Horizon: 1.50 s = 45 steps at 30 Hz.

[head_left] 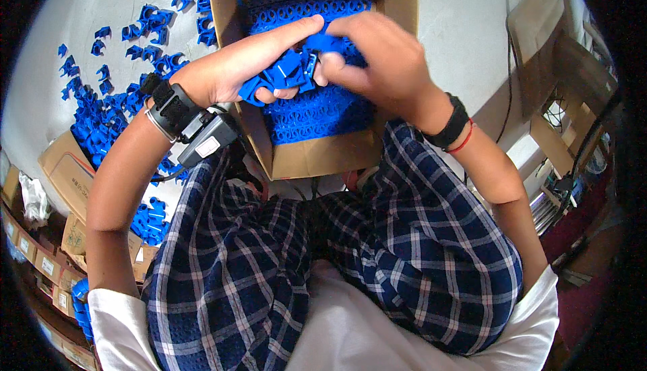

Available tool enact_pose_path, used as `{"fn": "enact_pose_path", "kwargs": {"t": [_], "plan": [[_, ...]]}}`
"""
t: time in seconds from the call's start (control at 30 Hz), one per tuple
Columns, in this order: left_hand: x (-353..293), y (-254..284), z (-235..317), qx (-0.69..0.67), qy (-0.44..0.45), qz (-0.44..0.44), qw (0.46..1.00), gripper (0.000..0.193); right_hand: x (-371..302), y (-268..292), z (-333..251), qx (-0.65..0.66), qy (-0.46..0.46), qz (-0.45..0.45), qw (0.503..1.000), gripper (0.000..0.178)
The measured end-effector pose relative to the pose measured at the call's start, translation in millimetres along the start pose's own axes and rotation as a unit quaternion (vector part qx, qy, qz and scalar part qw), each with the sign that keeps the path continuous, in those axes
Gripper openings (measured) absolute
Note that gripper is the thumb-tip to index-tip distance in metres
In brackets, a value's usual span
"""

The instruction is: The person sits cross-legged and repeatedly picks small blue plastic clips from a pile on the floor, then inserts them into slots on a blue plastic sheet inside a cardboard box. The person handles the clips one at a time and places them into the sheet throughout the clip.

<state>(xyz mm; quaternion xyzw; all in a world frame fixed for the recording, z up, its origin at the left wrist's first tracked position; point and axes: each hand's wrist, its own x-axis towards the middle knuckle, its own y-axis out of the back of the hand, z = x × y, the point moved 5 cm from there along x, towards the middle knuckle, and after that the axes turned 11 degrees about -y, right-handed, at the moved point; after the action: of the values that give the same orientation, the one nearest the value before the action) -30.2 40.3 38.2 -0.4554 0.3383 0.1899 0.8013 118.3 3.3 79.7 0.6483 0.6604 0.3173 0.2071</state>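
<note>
My left hand (246,61) is cupped over an open cardboard box (330,161), its fingers curled round several blue plastic pipe clips (288,69). Against that handful, the fingers of my right hand (391,54) pinch a blue clip (325,42), slightly smeared by motion. Below both hands, rows of blue clips (306,128) lie closely packed in the box. My fingers and the loose pieces hide the middle of those rows.
Loose blue clips (101,125) are heaped and scattered over the pale floor at left. Small cardboard boxes (47,263) stand at the lower left. A device with a cable (212,142) hangs at my left wrist. A beige panel (536,17) stands at the right.
</note>
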Motion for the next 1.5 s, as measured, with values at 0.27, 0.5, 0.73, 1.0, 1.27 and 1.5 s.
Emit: {"fn": "enact_pose_path", "kwargs": {"t": [0.27,0.5,0.73,1.0,1.27,1.5], "plan": [[3,2,-2,-0.001,-0.023,-0.061,0.998,0.032,28,37,42,-0.117,-0.143,-0.009,0.983,0.017],[4,2,-1,0.008,-0.028,-0.058,0.998,0.033,16,5,50,-0.341,0.042,-0.109,0.933,0.013],[5,5,-3,0.023,-0.038,-0.061,0.997,0.032,7,-15,59,-0.438,0.057,-0.168,0.881,0.006],[3,6,-3,0.037,-0.047,-0.048,0.997,0.033,12,-23,63,-0.483,0.075,-0.184,0.853,0.009],[5,5,-5,0.042,-0.052,-0.062,0.996,0.032,12,-23,62,-0.490,0.065,-0.182,0.850,0.012],[7,5,-5,0.041,-0.051,-0.060,0.996,0.031,16,-23,60,-0.475,0.070,-0.162,0.862,0.013]]}}
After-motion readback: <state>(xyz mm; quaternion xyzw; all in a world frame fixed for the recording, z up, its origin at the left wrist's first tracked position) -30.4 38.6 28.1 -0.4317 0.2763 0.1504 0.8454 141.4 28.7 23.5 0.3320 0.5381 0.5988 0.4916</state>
